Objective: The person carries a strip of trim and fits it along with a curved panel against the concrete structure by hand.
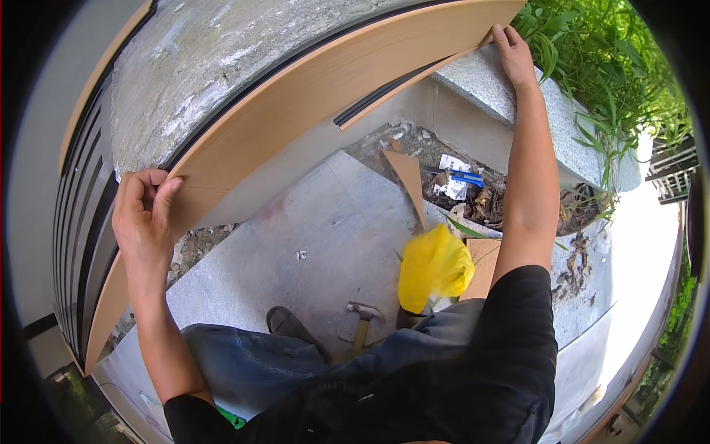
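Note:
A long tan wood-look panel [310, 92] with a dark upper edge slants across the upper part of the view. My left hand [144, 203] is closed on its near left part, thumb and fingers pinching the edge. At the far right end, my right hand [512, 55] grips the panel's lower edge between thumb and fingers, arm stretched out. Below that end, a narrower tan and black strip [392, 92] shows partly. Behind the panel lies a rough grey concrete surface [222, 59].
A dark slatted panel [78, 237] stands at left. Around my feet are a hammer [362, 314] and a yellow plastic bag [435, 270]. Farther right lie a tan offcut [407, 181] and a blue utility knife [466, 177]. A granite ledge [481, 85] borders green plants [592, 59].

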{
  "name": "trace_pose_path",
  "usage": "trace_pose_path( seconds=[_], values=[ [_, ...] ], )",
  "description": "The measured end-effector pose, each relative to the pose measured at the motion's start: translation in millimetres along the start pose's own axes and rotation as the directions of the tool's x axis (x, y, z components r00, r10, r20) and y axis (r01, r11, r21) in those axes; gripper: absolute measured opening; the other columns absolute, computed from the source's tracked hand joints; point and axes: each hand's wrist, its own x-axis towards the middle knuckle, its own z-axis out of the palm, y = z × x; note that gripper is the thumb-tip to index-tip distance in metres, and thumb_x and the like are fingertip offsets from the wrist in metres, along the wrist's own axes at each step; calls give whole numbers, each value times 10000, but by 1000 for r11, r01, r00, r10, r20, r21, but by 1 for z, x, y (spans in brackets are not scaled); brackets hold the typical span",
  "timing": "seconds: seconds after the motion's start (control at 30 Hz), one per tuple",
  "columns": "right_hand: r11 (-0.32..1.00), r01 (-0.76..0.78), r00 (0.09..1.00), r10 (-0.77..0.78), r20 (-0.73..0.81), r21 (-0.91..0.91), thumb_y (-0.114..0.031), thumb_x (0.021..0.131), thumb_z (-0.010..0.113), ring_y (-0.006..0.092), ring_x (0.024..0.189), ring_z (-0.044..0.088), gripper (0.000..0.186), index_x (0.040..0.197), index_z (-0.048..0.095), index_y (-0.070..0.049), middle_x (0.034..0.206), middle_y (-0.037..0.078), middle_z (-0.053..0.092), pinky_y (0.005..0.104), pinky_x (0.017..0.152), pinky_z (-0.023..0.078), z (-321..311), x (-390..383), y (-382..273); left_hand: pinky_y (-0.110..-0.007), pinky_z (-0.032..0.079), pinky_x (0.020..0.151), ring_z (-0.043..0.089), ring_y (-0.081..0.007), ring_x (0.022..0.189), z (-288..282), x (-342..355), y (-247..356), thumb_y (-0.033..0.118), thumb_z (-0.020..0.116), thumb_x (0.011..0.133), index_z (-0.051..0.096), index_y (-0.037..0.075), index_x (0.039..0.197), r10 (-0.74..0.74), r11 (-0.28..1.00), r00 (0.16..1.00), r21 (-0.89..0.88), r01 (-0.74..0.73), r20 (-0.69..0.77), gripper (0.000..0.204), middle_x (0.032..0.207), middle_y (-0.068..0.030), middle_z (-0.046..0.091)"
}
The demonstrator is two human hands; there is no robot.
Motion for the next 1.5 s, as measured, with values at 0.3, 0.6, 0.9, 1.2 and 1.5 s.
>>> trace_pose_path(
  seconds=[0.3,0.6,0.9,1.2,1.5],
  values=[
    [1000,2,1000,-2,10,28,-519,1029,591,160,939,598,561,1250,664,-8,1029,55,697,306,916,481,4,6,16,-283,435,647,481,-145,690,-1,1,-2,161,783,916,676,-12,964,23,999,1000,26,-23,-7,208,827,-58,555],
    [986,-110,994,107,27,122,-519,1027,599,163,1069,627,582,1306,669,-13,1157,79,710,290,976,462,3,16,33,-322,472,631,533,-188,652,-2,-1,-12,229,831,849,711,22,945,64,998,997,-5,-65,-38,257,785,-73,581],
    [997,-66,998,66,18,-39,-558,1026,573,198,1176,633,651,1395,625,-23,1283,113,692,311,1052,440,-7,36,72,-327,481,640,560,-200,694,-12,2,-6,233,818,868,698,20,927,59,998,998,11,-59,6,252,807,-85,596],
    [976,-181,983,181,13,117,-538,1003,627,195,1175,616,656,1397,627,-13,1281,106,679,317,1060,433,-2,22,43,-369,505,648,612,-260,699,-8,1,-18,205,808,876,674,14,903,55,995,998,-85,-54,16,235,837,-134,629],
    [949,-76,994,98,-57,305,-481,1044,580,242,1250,596,654,1450,530,28,1353,129,648,360,1112,423,-4,16,36,-298,472,619,537,-163,665,-2,3,-27,221,834,847,708,30,923,188,980,978,-46,-193,-89,241,773,-49,576]
  ],
)
